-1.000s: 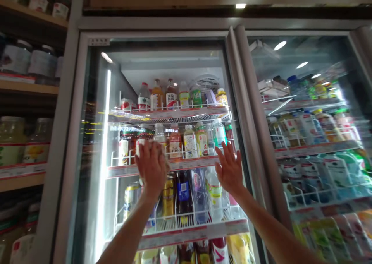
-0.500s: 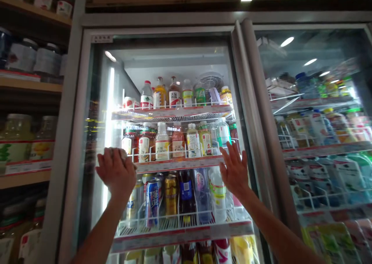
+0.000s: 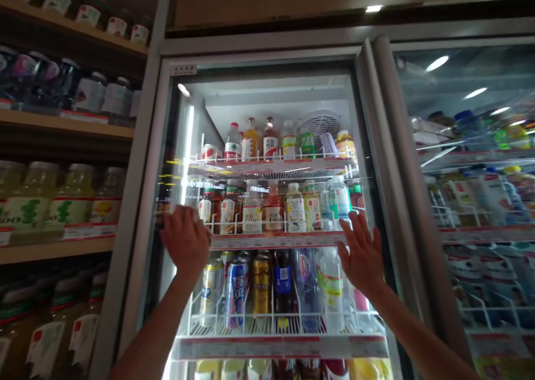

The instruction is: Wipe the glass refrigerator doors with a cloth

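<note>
My left hand [image 3: 186, 239] is closed with its back toward me. A crumpled greyish piece of cloth [image 3: 195, 217] shows only in part past its fingers. This hand is at the left side of a glass fridge door [image 3: 267, 87], level with the second shelf. Toward the door's right side, my right hand [image 3: 361, 253] is raised palm-forward, fingers spread and nothing in it. Just above it, behind the glass, stands a teal-labelled bottle [image 3: 339, 199]. Whether either palm touches the glass I cannot tell.
Lit shelves behind the glass hold bottles and cans, such as a blue can [image 3: 237, 292] and a gold can [image 3: 262, 282]. A thick vertical door handle [image 3: 397, 162] divides this door from a second fridge door at right. Wooden shelves [image 3: 62, 249] with bottles stand at left.
The view has swung left, so more of the wooden shelves shows. My left hand has shifted left across the door with the cloth. My right hand stays near the same bottle.
</note>
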Demonstrator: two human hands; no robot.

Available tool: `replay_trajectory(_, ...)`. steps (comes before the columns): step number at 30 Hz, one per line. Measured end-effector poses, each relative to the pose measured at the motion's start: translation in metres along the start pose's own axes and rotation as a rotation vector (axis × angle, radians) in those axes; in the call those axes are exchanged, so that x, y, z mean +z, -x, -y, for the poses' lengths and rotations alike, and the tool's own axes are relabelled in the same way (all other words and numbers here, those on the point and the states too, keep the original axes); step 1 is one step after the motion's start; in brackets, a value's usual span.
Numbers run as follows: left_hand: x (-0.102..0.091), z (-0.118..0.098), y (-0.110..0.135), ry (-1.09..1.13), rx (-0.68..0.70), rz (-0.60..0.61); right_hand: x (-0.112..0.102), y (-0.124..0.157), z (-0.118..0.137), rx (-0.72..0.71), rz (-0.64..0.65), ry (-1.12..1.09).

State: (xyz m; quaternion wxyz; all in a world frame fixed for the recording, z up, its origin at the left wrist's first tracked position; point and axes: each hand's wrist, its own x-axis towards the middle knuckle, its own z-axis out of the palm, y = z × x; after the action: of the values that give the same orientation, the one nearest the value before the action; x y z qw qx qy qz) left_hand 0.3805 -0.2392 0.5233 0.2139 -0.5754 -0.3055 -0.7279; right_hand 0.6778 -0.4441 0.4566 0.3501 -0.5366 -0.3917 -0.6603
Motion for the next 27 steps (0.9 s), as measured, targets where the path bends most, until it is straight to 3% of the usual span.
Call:
replay_trajectory(2,0.003,0.001,-0.009,0.003,-0.132,-0.059,0.001,-0.006,0.006,0.017,-0.012,0.004)
replay_trajectory(3,0.007,-0.011,-0.005,0.019,-0.099,-0.058,0.002,-0.012,0.010,0.017,-0.020,-0.003)
replay_trajectory(6,0.019,-0.070,0.028,0.084,0.247,0.017,0.008,-0.036,0.028,0.011,-0.037,-0.035)
replay_trajectory(8,0.023,-0.096,0.050,0.115,0.490,0.071,0.014,-0.050,0.039,0.034,-0.027,-0.043)
replay_trajectory(9,0.022,-0.097,0.056,0.122,0.573,0.087,0.016,-0.055,0.043,0.052,-0.024,-0.043)
replay_trajectory(11,0.016,-0.074,0.055,0.107,0.614,0.094,0.019,-0.058,0.048,0.056,-0.025,-0.054)
replay_trajectory(13,0.006,-0.029,0.038,0.052,0.471,0.062,0.019,-0.055,0.047,0.019,-0.029,-0.077)
replay_trajectory(16,0.000,0.022,0.007,-0.007,0.034,-0.067,0.016,-0.049,0.045,-0.007,-0.054,-0.107)
replay_trajectory(18,0.004,0.019,0.001,-0.007,-0.131,-0.130,0.015,-0.048,0.045,0.005,-0.069,-0.126)
replay_trajectory(19,0.007,0.007,0.004,0.003,-0.123,-0.132,0.014,-0.048,0.045,0.007,-0.075,-0.138)
replay_trajectory(21,0.014,-0.030,0.022,0.026,0.038,-0.079,0.014,-0.049,0.045,0.000,-0.084,-0.168)
replay_trajectory(24,0.018,-0.075,0.053,0.069,0.394,0.054,0.016,-0.050,0.045,-0.010,-0.108,-0.206)
replay_trajectory(27,0.011,-0.066,0.057,0.099,0.597,0.118,0.017,-0.048,0.042,-0.009,-0.110,-0.225)
